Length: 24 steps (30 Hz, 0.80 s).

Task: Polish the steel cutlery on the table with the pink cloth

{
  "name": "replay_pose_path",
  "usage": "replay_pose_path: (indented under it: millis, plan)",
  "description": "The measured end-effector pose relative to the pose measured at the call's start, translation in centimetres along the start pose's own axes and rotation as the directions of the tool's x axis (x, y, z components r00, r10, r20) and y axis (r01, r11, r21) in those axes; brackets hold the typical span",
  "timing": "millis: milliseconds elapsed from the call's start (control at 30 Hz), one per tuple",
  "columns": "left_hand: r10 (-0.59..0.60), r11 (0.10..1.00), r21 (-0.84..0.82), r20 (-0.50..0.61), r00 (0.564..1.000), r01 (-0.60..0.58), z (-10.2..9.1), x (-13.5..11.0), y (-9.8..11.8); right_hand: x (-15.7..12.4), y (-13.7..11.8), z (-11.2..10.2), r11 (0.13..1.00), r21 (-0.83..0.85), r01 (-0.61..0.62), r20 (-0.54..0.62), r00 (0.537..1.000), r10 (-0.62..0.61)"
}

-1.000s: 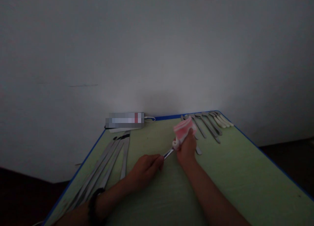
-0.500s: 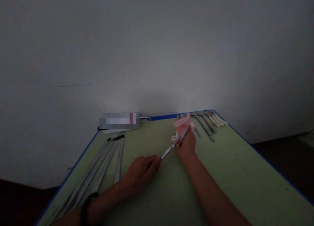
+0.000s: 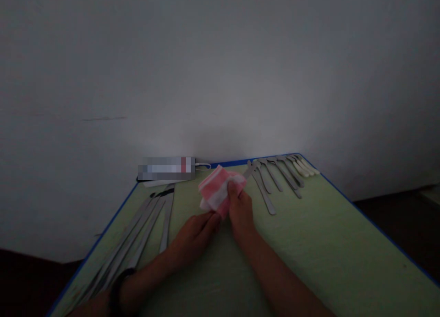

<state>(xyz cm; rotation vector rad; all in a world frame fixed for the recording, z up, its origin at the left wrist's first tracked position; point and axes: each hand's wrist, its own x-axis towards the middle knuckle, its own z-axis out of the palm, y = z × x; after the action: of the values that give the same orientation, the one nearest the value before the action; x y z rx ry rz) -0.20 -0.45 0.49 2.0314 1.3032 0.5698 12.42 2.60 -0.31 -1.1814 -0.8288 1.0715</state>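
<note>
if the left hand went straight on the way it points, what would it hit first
Most likely the pink-and-white striped cloth, gripped by the right hand: the left hand points at the cloth's lower edge, though the dim view leaves any gap unclear.

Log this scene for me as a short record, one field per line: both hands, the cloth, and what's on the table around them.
Right hand: gripping the cloth
Left hand: fingertips at the cloth's lower edge; its grip is hidden
Cloth: pink and white stripes, bunched
Table: pale green, blue edging
Table's left side: long metal pieces, some with dark far ends
Table's far right: row of metal cutlery, then white-handled pieces
Far left corner: pixelated object, unidentifiable
</note>
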Motion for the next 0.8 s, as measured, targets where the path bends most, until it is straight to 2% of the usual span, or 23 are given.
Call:
replay_pose_path:
  millis: [100, 167, 300, 400, 500, 600, 667, 800]
  plan:
    - [-0.006, 1.0, -0.012, -0.024, 1.0, 0.006, 0.0, 0.1, 0.0, 0.0, 0.1, 0.4, 0.991, 0.124, -0.047, 0.059, 0.997, 0.04]
    - [-0.015, 1.0, -0.017, -0.021, 1.0, 0.014, -0.2, 0.1, 0.3, 0.3, 0.2, 0.5, 0.949, 0.294, -0.117, 0.092, 0.991, 0.094]
    - [-0.081, 0.995, -0.054, -0.036, 0.996, 0.079, -0.5, 0.3, 1.0, 1.2, -0.4, 0.5, 0.716, 0.635, -0.289, 0.18, 0.957, 0.227]
    - [-0.116, 0.988, -0.112, -0.094, 0.989, 0.105, -0.6, 0.5, 1.4, 1.5, -1.3, 0.2, 0.61, 0.732, -0.303, 0.223, 0.953, 0.206]
    - [-0.153, 0.978, -0.162, -0.125, 0.98, 0.132, -0.8, 0.7, 1.4, 1.5, -1.9, -0.1, 0.588, 0.76, -0.277, 0.237, 0.96, 0.147]
    - [-0.191, 0.971, -0.17, -0.126, 0.973, 0.168, -0.9, 0.7, 1.4, 1.2, -2.1, -0.1, 0.589, 0.741, -0.323, 0.308, 0.943, 0.128]
    - [-0.196, 0.97, -0.171, -0.127, 0.972, 0.174, -0.9, 0.7, 1.2, 0.8, -2.0, 0.2, 0.614, 0.717, -0.331, 0.338, 0.935, 0.109]
    - [-0.152, 0.976, -0.175, -0.119, 0.981, 0.13, -0.8, 0.7, 1.1, 0.2, -1.2, 0.8, 0.701, 0.673, -0.236, 0.27, 0.961, 0.064]
